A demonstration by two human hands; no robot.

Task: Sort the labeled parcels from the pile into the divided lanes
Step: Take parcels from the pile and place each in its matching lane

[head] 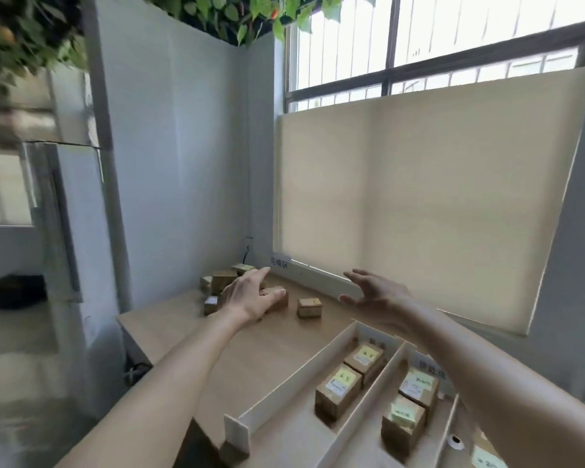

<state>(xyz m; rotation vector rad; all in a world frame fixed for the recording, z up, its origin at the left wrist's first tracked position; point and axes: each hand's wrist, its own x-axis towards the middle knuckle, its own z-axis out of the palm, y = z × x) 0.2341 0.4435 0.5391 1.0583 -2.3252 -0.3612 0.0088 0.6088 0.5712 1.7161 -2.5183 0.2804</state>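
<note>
Daylight from the barred window (453, 32) falls over a drawn beige blind (419, 197) onto the wooden table (250, 352) set in the corner.

Beyond and under the left hand (250, 297) lies the pile (223, 282) of small brown parcels, heaped loosely against the wall. That hand reaches out over it, fingers spread and relaxed, thumb lying by a parcel (279, 300) just beneath the palm. I cannot tell whether it touches the box yet, but it grips nothing. I judge it is choosing the next one to lift. One stray parcel (309, 307) sits alone between the two hands, label up, likely easy to read and take.

The right hand (374, 295) hovers apart from any box, fingers wide and empty, probably ready to help or to receive.

Nearer the person, below the right forearm, run the divided lanes (318, 363), made by thin white walls. Two parcels with yellow labels (350, 376) sit end to end in the lane nearer the left arm. Two more (409, 403) sit in the next lane. They are lined up lengthwise, it seems so that more can follow in a row. Small paper signs (431, 369) stand at the far ends of the lanes, their writing too blurred to read. Another sign (280, 261) stands beyond the left fingertips.
</note>
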